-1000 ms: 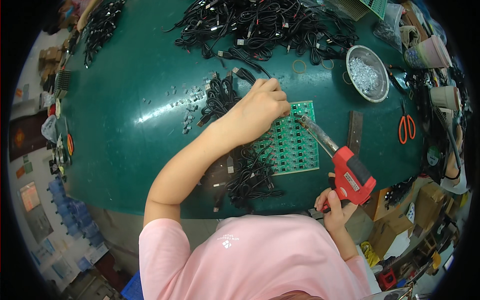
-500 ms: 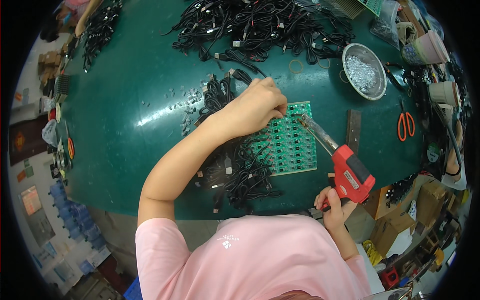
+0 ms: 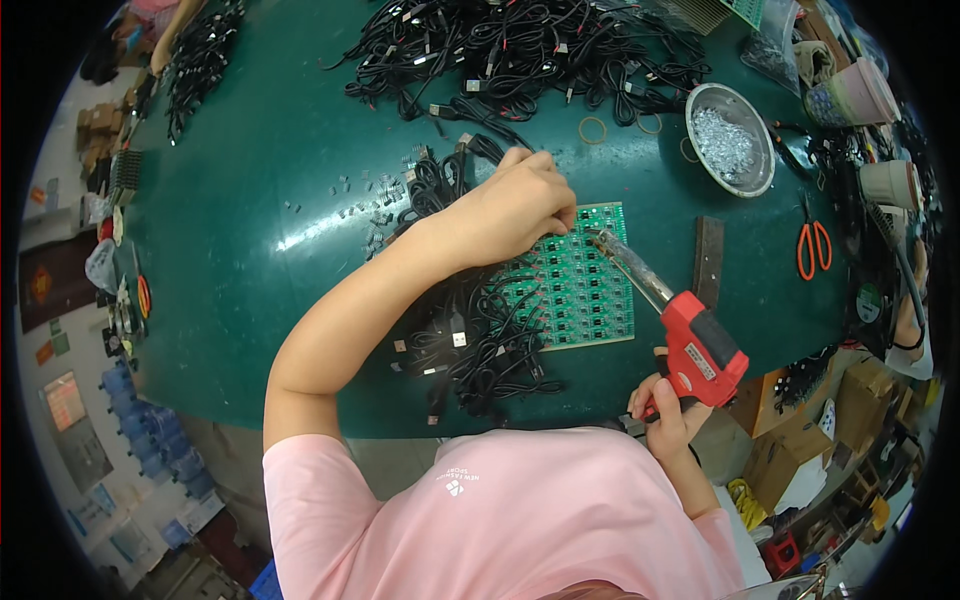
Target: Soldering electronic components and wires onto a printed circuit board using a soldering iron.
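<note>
My right hand (image 3: 668, 408) grips the handle of a red and black soldering gun (image 3: 702, 350). Its metal tip points up and left, over the upper part of a green circuit board panel (image 3: 590, 290) lying on the table. Close to that tip, my left hand (image 3: 525, 205) is closed in a pinch at the panel's upper left; what its fingertips hold is hidden. Black USB cables (image 3: 490, 350) lie bunched along the panel's left side, some with thin ends reaching its edge. More cables (image 3: 440, 180) pass under my left hand and wrist.
A large heap of black cables (image 3: 520, 50) covers the far side. Small metallic pieces (image 3: 375, 205) lie scattered left of the cables. To the right are a bowl of small clear pieces (image 3: 728, 140), a dark flat bar (image 3: 708, 262) and orange-handled scissors (image 3: 814, 248).
The soldering gun has shifted slightly left, its tip closer to my left fingertips. My left elbow has moved slightly outward, while the pinch stays at the same spot.
</note>
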Motion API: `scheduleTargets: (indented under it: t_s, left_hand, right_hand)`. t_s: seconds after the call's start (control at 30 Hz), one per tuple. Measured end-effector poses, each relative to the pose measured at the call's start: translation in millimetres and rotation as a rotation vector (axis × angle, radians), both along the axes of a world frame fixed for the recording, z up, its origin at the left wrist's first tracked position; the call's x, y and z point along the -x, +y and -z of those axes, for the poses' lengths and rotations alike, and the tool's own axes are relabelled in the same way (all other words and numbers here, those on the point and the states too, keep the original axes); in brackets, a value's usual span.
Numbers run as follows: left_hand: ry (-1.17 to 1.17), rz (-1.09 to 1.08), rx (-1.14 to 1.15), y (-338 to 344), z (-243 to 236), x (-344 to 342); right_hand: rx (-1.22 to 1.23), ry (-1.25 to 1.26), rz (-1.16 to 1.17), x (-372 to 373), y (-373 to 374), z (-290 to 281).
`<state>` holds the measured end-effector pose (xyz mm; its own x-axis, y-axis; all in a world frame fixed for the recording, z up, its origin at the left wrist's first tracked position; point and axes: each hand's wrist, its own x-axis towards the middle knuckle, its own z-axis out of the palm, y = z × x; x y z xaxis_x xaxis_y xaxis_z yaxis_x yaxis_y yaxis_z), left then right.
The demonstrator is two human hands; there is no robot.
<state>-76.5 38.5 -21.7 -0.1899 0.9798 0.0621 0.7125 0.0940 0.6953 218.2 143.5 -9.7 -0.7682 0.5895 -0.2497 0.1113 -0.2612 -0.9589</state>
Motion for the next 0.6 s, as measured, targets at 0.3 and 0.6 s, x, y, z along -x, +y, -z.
scheduleTargets:
  t_s: [0.3, 0.6]
  left_hand:
    - [0.302, -0.140, 0.030, 0.5, 0.3, -21.7]
    - [0.090, -0.006, 0.006, -1.7, 4.2, -6.7]
  right_hand:
    - [-0.060, -0.054, -0.027, -1.0, 5.9, -2.8]
    - [-0.042, -0.067, -0.038, -3.3, 3.2, -1.5]
